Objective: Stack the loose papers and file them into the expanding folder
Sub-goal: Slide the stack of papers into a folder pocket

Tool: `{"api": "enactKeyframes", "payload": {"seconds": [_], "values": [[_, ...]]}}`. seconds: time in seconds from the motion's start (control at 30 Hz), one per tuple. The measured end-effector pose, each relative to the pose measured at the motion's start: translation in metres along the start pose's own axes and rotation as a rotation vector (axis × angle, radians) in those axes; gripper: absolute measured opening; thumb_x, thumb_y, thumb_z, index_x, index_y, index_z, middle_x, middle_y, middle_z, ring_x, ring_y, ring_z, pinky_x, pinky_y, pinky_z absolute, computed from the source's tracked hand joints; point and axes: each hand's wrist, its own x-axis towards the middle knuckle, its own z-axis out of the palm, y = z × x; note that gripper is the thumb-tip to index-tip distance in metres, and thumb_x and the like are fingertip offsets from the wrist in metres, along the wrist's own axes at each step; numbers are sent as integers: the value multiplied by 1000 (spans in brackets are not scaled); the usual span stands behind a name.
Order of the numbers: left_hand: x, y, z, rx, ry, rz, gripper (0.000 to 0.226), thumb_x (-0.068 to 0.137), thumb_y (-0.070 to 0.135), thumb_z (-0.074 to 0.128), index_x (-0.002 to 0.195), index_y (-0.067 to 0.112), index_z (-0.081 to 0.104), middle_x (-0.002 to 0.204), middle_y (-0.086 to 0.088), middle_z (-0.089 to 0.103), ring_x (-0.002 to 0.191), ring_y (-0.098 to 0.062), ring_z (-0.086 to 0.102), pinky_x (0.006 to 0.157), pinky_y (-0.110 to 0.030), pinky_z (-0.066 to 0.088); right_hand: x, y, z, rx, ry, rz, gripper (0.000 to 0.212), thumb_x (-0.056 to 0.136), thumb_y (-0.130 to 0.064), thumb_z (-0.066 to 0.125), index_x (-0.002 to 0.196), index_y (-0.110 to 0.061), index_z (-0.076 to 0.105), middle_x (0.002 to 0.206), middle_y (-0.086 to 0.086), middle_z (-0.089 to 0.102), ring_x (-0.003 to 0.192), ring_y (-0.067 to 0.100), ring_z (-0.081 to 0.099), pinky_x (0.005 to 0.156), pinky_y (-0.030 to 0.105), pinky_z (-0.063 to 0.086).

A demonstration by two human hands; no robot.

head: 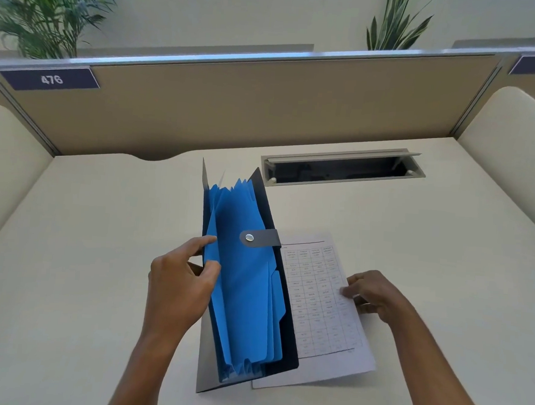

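Observation:
An expanding folder [248, 295] stands on its edge in the middle of the desk, its dark cover spread and its blue pockets fanned apart. My left hand [180, 278] pinches the left blue divider near the top, thumb and fingers on it. A snap strap [259, 238] hangs across the blue pockets. To the right lies a stack of papers [322, 312] printed with a table, partly tucked under the folder's dark back cover. My right hand [370, 291] rests on the stack's right edge, fingers closed on the sheets.
The cream desk [83, 269] is bounded by a tan partition [265, 108] at the back and padded side panels. An open cable slot [340, 170] sits in the desk behind the folder. Plants stand beyond the partition.

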Motion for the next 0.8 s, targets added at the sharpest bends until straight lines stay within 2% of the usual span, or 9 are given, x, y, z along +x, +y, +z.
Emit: {"api": "enactKeyframes", "payload": {"seconds": [0.13,0.23,0.33,0.43,0.5,0.6,0.7,0.8], "values": [[0,1,0,-6,0,0,40,80,1,65,114,23,71,78,27,65,37,-13,55,40,-8,40,3,3,2,-7,-14,-6,5,80,0,74,79,2,69,81,17,76,57,22,72,47,25,54],[0,1,1,-4,-8,5,40,80,2,66,114,22,71,81,27,64,36,-12,55,39,-8,39,2,1,4,-15,-37,-28,16,79,-6,79,83,-1,64,79,16,77,60,24,73,52,28,57],[0,1,2,0,-14,9,40,80,2,66,114,23,71,79,28,64,35,-12,54,39,-10,40,1,0,7,-79,-37,-63,18,85,-6,74,87,-3,56,91,24,72,73,31,71,65,37,57],[1,1,1,-5,-20,8,40,80,1,65,114,22,71,82,28,64,37,-13,56,39,-11,42,-4,-3,12,-210,-29,-117,19,93,-10,61,104,4,56,104,21,69,86,29,70,66,38,59],[1,1,1,-6,-20,6,40,80,1,65,114,22,71,84,27,64,38,-13,57,39,-10,41,-10,-5,14,-256,-35,-177,17,94,-8,55,111,-4,54,107,15,68,89,28,70,68,41,60],[1,0,0,-10,-24,-1,40,80,1,65,113,22,71,83,25,66,40,-14,58,39,-11,41,-20,-9,8,-228,-88,-288,29,94,-3,52,120,-14,58,112,10,71,96,27,71,72,43,62],[1,-1,-1,-18,-28,7,40,81,0,64,115,20,71,86,17,68,40,-9,58,40,-8,40,-33,-20,-10,-147,-101,-388,28,94,1,53,114,-9,70,106,10,76,92,25,75,75,43,63],[2,0,-2,-20,-32,19,40,82,0,65,116,18,71,86,14,69,41,-8,58,41,-11,43,-54,-39,-38,-60,-21,-461,24,95,1,55,102,-10,75,97,8,79,86,22,77,69,37,62]]}}
